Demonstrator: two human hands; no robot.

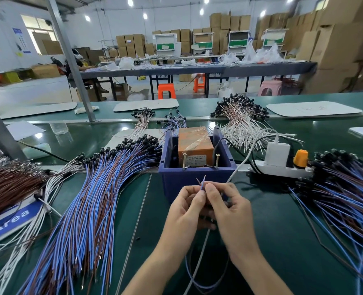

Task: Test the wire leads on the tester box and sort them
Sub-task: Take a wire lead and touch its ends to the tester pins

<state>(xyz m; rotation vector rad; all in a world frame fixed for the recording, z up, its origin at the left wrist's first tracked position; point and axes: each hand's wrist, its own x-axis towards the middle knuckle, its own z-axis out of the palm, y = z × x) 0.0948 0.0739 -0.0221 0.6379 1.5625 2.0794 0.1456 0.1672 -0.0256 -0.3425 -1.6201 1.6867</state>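
The tester box point(196, 177) is a dark blue tub at the table's middle, with an orange unit point(195, 143) inside and two upright screws point(184, 160) at its near wall. Just in front of it, my left hand point(187, 207) and my right hand point(227, 207) together pinch one blue-and-brown wire lead point(202, 184). Its two bare ends point up toward the screws, apart from them. The rest of the lead loops down between my forearms. A large fan of blue-brown leads point(95, 199) lies on the left, another pile point(344, 194) on the right.
White-and-pink leads point(240, 122) are heaped behind the box, small bunches point(144, 122) further left. A white power strip point(282, 167) with a charger and orange plug sits right of the box, its white cable running toward my hands. Brown wires point(8, 184) and a blue sign point(10, 220) lie far left.
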